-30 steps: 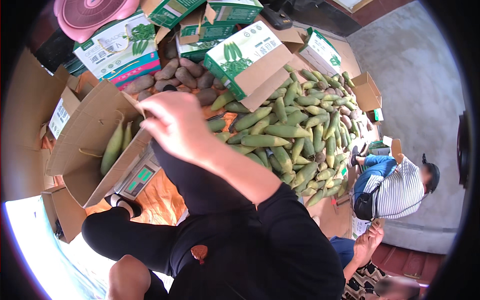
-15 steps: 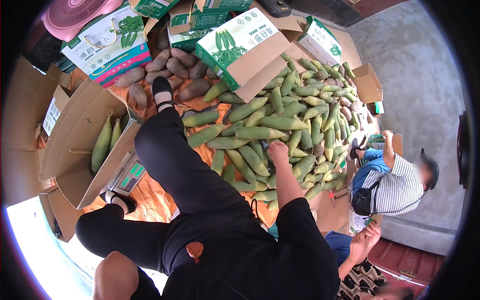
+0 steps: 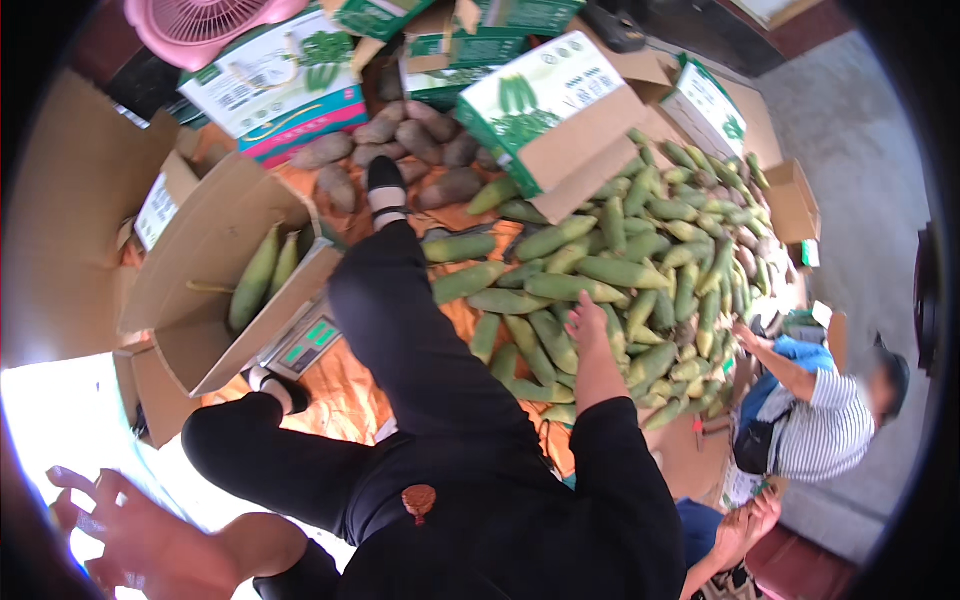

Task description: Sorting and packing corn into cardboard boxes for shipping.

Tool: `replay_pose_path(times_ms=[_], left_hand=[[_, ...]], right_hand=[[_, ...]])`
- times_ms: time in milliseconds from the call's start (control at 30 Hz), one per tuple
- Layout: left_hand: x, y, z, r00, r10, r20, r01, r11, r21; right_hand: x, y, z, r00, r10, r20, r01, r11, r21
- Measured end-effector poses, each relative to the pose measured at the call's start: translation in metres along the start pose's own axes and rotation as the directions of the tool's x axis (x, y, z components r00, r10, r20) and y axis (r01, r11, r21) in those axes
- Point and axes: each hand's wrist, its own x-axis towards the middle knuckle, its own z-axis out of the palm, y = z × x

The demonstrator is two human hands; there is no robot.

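My right hand [image 3: 588, 325] is over the near part of a big pile of green radishes [image 3: 575, 287]. Its fingers are apart with nothing in them; I cannot tell whether they touch the radishes below. At the lower left my left hand [image 3: 140, 540] is raised, fingers spread and slightly curled, holding nothing. To the left of my legs an open cardboard box [image 3: 215, 275] is tilted and holds green radishes [image 3: 257, 278], of which two show. Beside it a digital scale [image 3: 305, 340] with a lit green display is partly hidden by the box.
Brown-purple tubers [image 3: 420, 140] lie on an orange sheet [image 3: 345, 385] ahead. Printed cartons [image 3: 545, 110] and a pink fan [image 3: 205, 20] stand behind them. At right are a person in a striped shirt [image 3: 825, 425] and another person's hand [image 3: 745, 525].
My left hand has come into view at the lower left. My right hand's fingers have spread. The view has shifted, and the striped-shirt person's arm now reaches toward the pile.
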Motion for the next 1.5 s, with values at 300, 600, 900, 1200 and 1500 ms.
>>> replay_pose_path(times_ms=[300, 600, 900, 1200, 1500], left_hand=[[-0.045, -0.034, -0.051, 0.937, -0.266, 0.227, 0.171, 0.915, 0.366], [-0.051, -0.049, -0.072, 0.909, -0.366, 0.198, 0.243, 0.853, 0.462], [-0.048, -0.068, -0.080, 0.922, -0.370, 0.115, 0.222, 0.748, 0.626], [-0.027, -0.082, -0.120, 0.895, -0.426, 0.132, 0.251, 0.726, 0.640], [0.021, -0.090, -0.147, 0.909, -0.416, -0.019, 0.291, 0.602, 0.743]], right_hand=[[0.014, -0.007, 0.027, 0.993, 0.120, -0.005, -0.118, 0.979, 0.165], [0.011, 0.003, 0.031, 0.986, 0.160, 0.052, -0.168, 0.961, 0.218], [-0.037, 0.053, 0.003, 0.996, -0.036, 0.076, 0.041, 0.997, -0.068], [-0.053, 0.097, -0.027, 0.969, -0.177, 0.172, 0.244, 0.784, -0.570], [-0.032, 0.100, -0.018, 0.832, -0.412, 0.372, 0.542, 0.458, -0.705]])
